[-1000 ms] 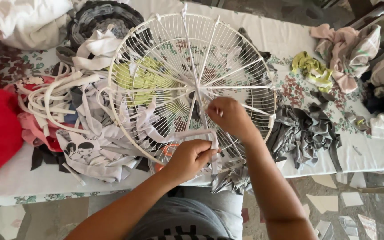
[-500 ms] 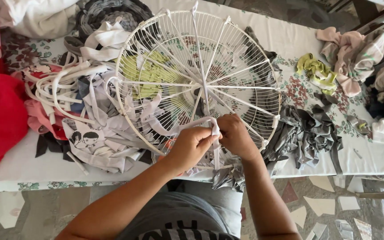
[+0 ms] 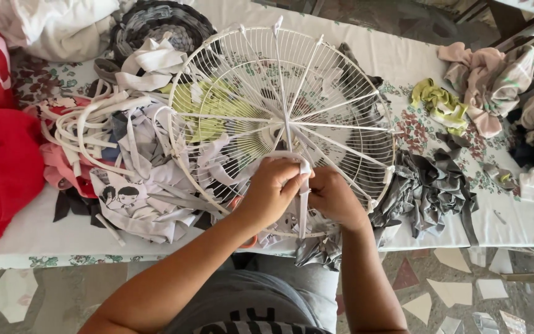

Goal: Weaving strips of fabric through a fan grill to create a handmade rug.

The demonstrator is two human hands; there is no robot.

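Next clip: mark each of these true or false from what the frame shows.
1. Both hands, left hand and right hand, grip a white fabric strip at the wire fan guard. True.
2. The fan guard is black. False: it is white.
3. A red cloth lies at the table's left end. True.
4. The grey strip pile sits left of the guard. False: it lies to its right.
5. A yellow-green rag lies right of the guard. True.
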